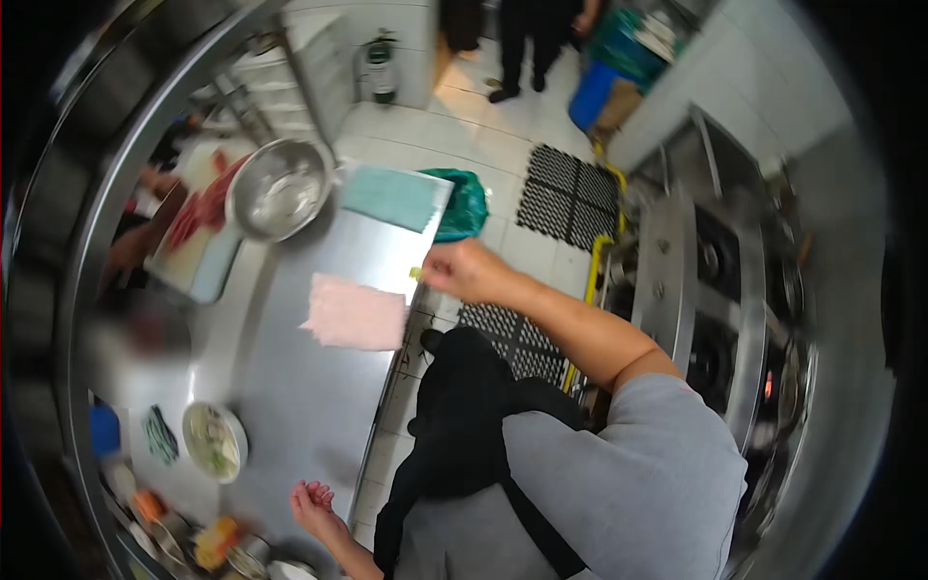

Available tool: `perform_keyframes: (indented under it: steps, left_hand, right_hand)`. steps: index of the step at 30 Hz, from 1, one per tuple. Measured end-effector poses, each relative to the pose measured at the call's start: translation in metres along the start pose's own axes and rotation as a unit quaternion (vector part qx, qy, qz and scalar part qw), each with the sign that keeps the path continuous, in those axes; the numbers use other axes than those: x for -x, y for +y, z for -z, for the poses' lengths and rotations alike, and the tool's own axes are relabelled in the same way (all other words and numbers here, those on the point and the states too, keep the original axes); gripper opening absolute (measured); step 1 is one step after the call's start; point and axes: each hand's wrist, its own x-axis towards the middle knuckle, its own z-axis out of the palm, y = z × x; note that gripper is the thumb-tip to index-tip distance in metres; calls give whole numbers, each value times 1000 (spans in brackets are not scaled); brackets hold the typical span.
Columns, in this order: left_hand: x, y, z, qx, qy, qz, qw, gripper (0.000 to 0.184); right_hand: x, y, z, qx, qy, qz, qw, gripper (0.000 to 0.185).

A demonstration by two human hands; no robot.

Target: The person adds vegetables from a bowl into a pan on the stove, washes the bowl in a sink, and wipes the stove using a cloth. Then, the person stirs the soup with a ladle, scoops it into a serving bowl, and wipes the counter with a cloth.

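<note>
My right hand [466,272] reaches to the table's right edge, fingers pinched on a small yellow-green piece [416,274]. What the piece is I cannot make out. Just beyond this hand, a bin with a green plastic bag [462,205] stands against the table corner. On the steel table [300,391] lie a folded pink cloth [358,312], left of my right hand, and a light green cloth [391,196] farther off. My left hand [314,500] hovers over the near part of the table, loosely curled and holding nothing. A white bowl [215,442] with pale and green food sits to its left.
A large metal bowl [279,190] stands at the far left, beside another person's hands [145,237] and red meat [205,208] on a board. Gas stoves [710,290] line the right side. Black mats [570,193] cover the floor; another person [530,43] stands at the back.
</note>
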Motion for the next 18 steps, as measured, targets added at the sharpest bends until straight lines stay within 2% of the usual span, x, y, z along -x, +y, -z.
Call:
perform_keyframes:
  steps: [1,3,7,9,11,13,14,16,18]
  left_hand:
    - [-8,10,-10,-18,-22,-3,1000,18]
    - [-18,26,-31,-69,-67,-21,995,15]
    - [-31,49,-80,-120,-130,-38,984,15]
    - [-24,54,-108,-138,-174,-52,974,14]
    - [-13,55,-134,-138,-170,-54,974,14]
    - [-5,55,-148,-132,-158,-57,977,14]
    - [-3,53,-153,-135,-159,-52,977,14]
    - [1,47,-161,-130,-144,-45,980,14]
    - [9,42,-161,-135,-146,-34,979,16]
  right_hand:
    - [12,6,25,-13,68,-7,998,21]
    - [35,8,79,-6,155,-98,983,15]
    - [34,14,158,28,347,-32,937,14]
    - [22,13,188,-24,415,-10,909,12]
    - [0,20,197,-123,457,7,881,12]
    - [-34,58,181,-195,471,16,860,11]
    - [-53,91,164,-189,464,-9,865,10]
    - [-87,170,105,-85,454,-114,880,26]
    - [-75,253,19,61,199,-234,950,42]
